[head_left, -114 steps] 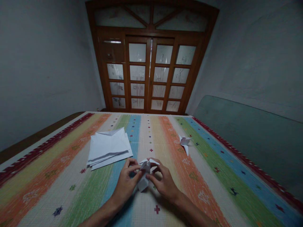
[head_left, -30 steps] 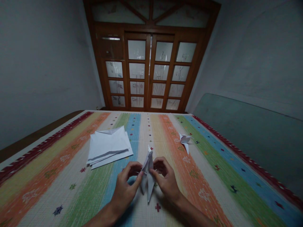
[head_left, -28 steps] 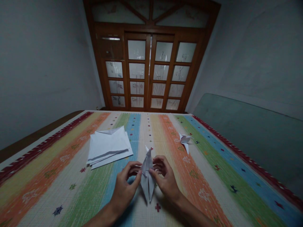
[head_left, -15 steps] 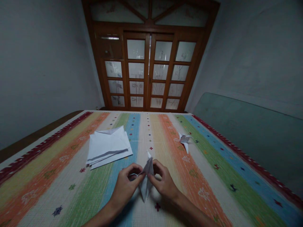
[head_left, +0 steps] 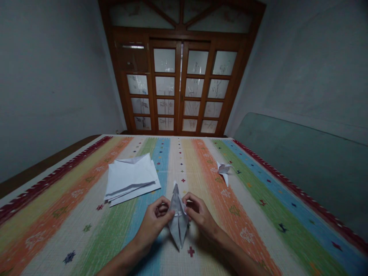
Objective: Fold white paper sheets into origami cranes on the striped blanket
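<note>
The folded white paper (head_left: 177,227) sits between the two hands, slim and pointed at both ends, above the striped cloth (head_left: 99,234) on the bench (head_left: 51,158); whether its near tip touches the cloth, I cannot tell. Uneven pressure from the two sides could skew its creases, and a hard pull on the layers might tear a narrow point. The left hand (head_left: 156,218) grasps the left edge, thumb on the near face and the other fingers curled behind. The right hand (head_left: 200,212) pinches the right edge between thumb and forefinger. Both forearms slant inward from the near side. Beyond lie a paper stack (head_left: 130,176) to the left and a small folded piece (head_left: 223,169) to the right.
</note>
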A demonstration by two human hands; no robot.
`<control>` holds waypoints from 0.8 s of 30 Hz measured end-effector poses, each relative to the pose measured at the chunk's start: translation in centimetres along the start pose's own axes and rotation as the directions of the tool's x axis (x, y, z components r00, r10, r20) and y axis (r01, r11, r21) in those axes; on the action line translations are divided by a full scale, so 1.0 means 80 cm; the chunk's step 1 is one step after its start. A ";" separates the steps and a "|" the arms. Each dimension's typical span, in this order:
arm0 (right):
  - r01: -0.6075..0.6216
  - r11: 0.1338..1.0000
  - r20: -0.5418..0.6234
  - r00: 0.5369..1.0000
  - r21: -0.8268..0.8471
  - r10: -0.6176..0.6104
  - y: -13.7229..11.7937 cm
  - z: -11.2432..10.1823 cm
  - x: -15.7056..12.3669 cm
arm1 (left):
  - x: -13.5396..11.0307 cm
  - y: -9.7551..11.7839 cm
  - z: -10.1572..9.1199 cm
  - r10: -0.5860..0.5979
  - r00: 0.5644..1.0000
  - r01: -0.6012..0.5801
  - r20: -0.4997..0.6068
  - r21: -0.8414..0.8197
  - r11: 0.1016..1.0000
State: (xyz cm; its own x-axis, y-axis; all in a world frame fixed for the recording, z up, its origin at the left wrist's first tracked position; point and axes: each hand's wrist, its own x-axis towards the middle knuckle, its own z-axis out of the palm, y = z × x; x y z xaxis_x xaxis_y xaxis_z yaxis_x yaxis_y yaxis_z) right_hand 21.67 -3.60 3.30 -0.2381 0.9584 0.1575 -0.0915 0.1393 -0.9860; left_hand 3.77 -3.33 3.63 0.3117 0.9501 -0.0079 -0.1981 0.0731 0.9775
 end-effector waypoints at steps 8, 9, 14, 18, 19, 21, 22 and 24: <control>-0.114 0.993 -0.029 0.993 0.013 0.115 0.009 -0.004 0.005 | 0.002 -0.001 -0.007 -0.033 0.999 0.033 0.000 -0.064 0.997; -0.126 0.992 -0.034 0.991 0.016 0.126 0.009 -0.004 0.005 | 0.003 -0.001 -0.008 -0.024 1.000 0.024 -0.011 -0.052 0.998; -0.125 0.992 -0.052 0.991 0.021 0.126 0.006 -0.004 0.005 | 0.005 0.003 -0.011 0.037 0.995 -0.034 -0.097 0.028 0.999; -0.124 0.992 -0.065 0.990 0.010 0.124 0.006 -0.004 0.006 | 0.007 0.005 -0.013 0.051 0.989 -0.044 -0.142 0.051 0.998; -0.121 0.993 -0.071 0.990 0.002 0.120 0.007 -0.005 0.006 | 0.008 0.005 -0.013 0.047 0.989 -0.041 -0.142 0.045 0.998; -0.103 0.995 -0.077 0.992 -0.013 0.102 0.007 -0.005 0.006 | 0.007 0.004 -0.012 0.021 0.993 -0.021 -0.116 -0.003 1.000; -0.093 0.996 -0.075 0.993 -0.017 0.092 0.007 -0.005 0.006 | 0.006 0.005 -0.012 0.001 0.996 -0.005 -0.093 -0.042 0.999; -0.077 0.997 -0.062 0.995 -0.013 0.076 0.007 -0.005 0.005 | 0.004 0.007 -0.011 -0.035 0.999 0.031 -0.037 -0.114 0.993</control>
State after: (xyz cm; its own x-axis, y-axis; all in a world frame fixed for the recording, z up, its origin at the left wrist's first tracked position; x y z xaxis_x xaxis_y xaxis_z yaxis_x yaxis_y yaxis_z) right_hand 21.87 -3.01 2.81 -0.1840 0.9798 0.0788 -0.0604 0.0687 -0.9958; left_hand 2.93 -2.71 3.98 0.2843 0.9574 -0.0501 -0.2927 0.1364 0.9464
